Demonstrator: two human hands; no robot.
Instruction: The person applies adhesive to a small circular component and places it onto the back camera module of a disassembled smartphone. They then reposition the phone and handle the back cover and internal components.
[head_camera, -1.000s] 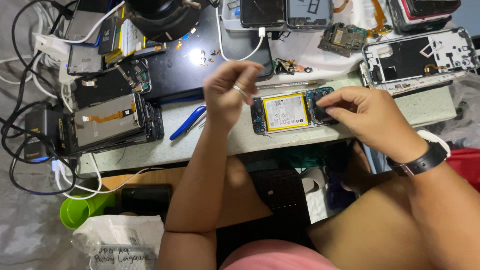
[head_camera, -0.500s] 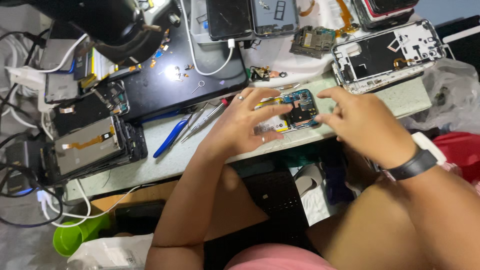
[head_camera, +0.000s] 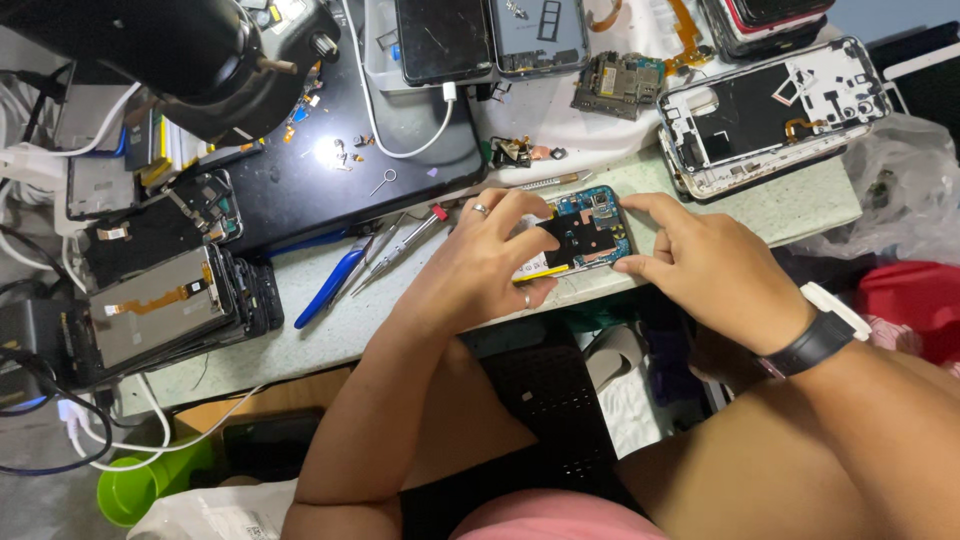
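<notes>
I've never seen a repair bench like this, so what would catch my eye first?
First, the two hands at the bench's front edge: the left hand and right hand hold an opened phone with a blue circuit board. Stacked dismantled screens lie far left, and a stripped white phone frame sits upper right.

An opened phone (head_camera: 585, 240) showing a blue circuit board and matt black shield lies on a speckled, stone-like worktop (head_camera: 790, 205) beside a glossy black mat (head_camera: 300, 190).
</notes>
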